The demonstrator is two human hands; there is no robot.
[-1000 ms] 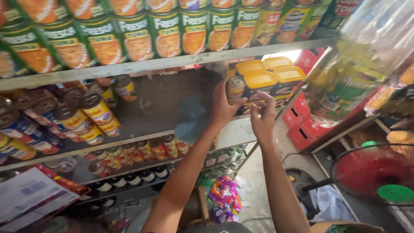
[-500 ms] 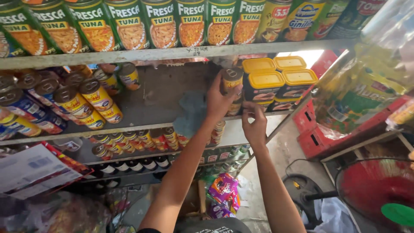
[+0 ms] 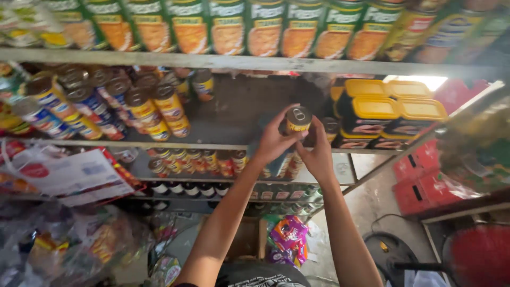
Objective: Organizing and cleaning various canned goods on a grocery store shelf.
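Far left, middle shelf: a cluster of brown-lidded cans with blue and yellow labels, standing upright and packed close together. Above, on the top shelf, a row of green-labelled tins runs the full width.

Centre: left hand reaches up with fingers curled round a small can, gold lid, yellow label. Thumb and fingers wrap its left side. The can is held over the bare stretch of the middle shelf, between the brown-lidded cluster and the yellow packs; its long axis looks roughly upright, lid tipped toward the camera.

Just right of it: right hand, fingers pressed against the can's right flank, so both hands close on it from opposite sides. Neither is clearly nearer; the left shows more of a wrap. Whether the can's base touches the shelf cannot be told, the hands hide it.

Right: stacked black packs with yellow lids on the same shelf, just beside the right hand. Beyond them, red crates on the floor
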